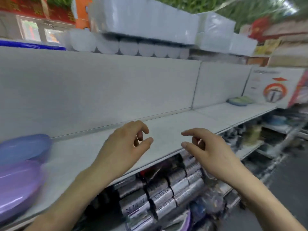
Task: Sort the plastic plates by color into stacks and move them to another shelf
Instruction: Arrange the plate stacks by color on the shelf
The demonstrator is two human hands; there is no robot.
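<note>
I see the white shelf (pixel 168 130) carrying the plates: a purple stack (pixel 18 185) at the near left edge, cut off by the frame, a blue stack (pixel 25 147) just behind it, and a small green and blue pile (pixel 240 100) far right near a printed box (pixel 273 87). Counts are unreadable because of motion blur. The plates look smooth, glossy and round. The left hand (pixel 126 144) and right hand (pixel 208 147) hover over a bare stretch of shelf, fingers loosely curled, thumbs apart from forefingers, holding nothing. Shiny silver wrapped packs (pixel 160 194) fill the shelf below, partly hidden by the arms. Above, blurred white bowls (pixel 128 45) sit in a row.
</note>
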